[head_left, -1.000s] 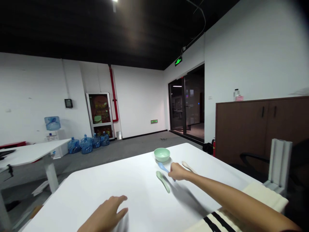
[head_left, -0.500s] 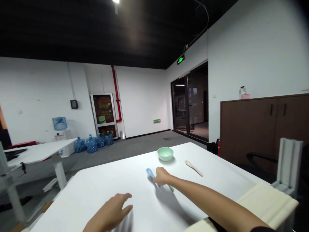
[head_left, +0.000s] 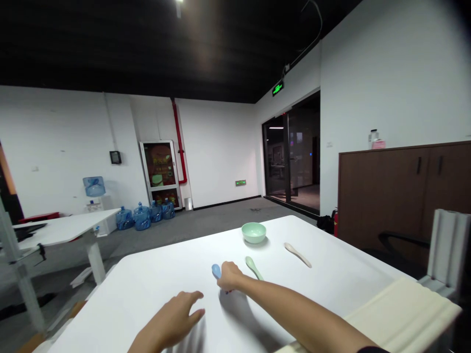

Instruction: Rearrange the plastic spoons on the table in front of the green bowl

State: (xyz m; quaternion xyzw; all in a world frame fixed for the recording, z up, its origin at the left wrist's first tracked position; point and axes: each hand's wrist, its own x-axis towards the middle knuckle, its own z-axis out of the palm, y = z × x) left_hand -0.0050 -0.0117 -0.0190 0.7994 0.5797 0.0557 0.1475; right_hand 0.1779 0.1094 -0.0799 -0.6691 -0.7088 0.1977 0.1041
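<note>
My right hand [head_left: 229,276] reaches out over the white table [head_left: 154,279] with its fingers closed on the handle of a blue spoon [head_left: 216,270], whose bowl sticks out to the left of the knuckles. A green spoon [head_left: 253,267] lies just right of that hand. Farther back stands a small green bowl [head_left: 253,232], and a beige spoon [head_left: 298,254] lies to its right. My left hand [head_left: 175,316] rests flat near the table's front edge, fingers spread, holding nothing.
A cream cushion [head_left: 401,314] and a white ribbed post [head_left: 447,245] sit at the right edge. A brown cabinet [head_left: 401,191] stands behind them. Another white desk [head_left: 62,228] is at left, with several blue water jugs [head_left: 143,215] by the far wall.
My right hand has carried the blue spoon leftward and toward me, away from the bowl. The green spoon now lies uncovered beside it. My left hand has barely shifted.
</note>
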